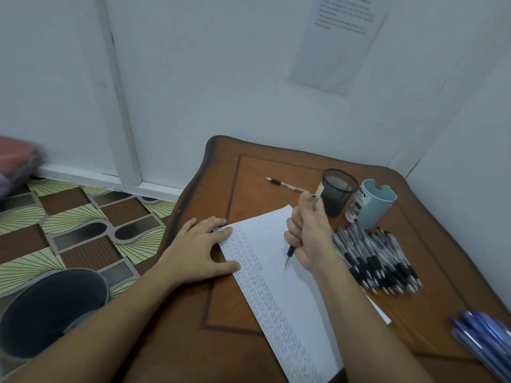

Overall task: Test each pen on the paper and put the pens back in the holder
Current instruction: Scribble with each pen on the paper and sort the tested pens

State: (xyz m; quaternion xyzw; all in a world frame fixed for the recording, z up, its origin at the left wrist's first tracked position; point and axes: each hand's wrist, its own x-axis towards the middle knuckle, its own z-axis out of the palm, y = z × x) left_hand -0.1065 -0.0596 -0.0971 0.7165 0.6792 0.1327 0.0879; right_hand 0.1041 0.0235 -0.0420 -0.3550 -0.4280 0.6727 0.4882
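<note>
Pen in hand: my right hand (pixel 309 233) is closed in a fist round a black pen (pixel 290 251), tip pointing down just above the paper (pixel 276 286)
Handling: I judge the pen light, stiff and smooth; the dark grip section near the tip looks the surest place to take hold, as it should not slip
Pen's looks: slim, with a black grip and fine point showing below my fist and a clear end poking out above it
Paper: thin and likely to slide, I reckon; my left hand (pixel 199 250) lies flat with fingers spread on its far left corner, beside rows of small scribbles
Holder: black mesh holder (pixel 338 189) stands far right on the tabletop (pixel 249 175), just beyond my right hand, touching a pale blue cup (pixel 373 203); I see no pens rising from it
Other pens: a heap of black pens (pixel 378 261) right of the paper, blue pens (pixel 484 338) at the near right, a lone pen (pixel 284 184) lying beyond the paper
</note>
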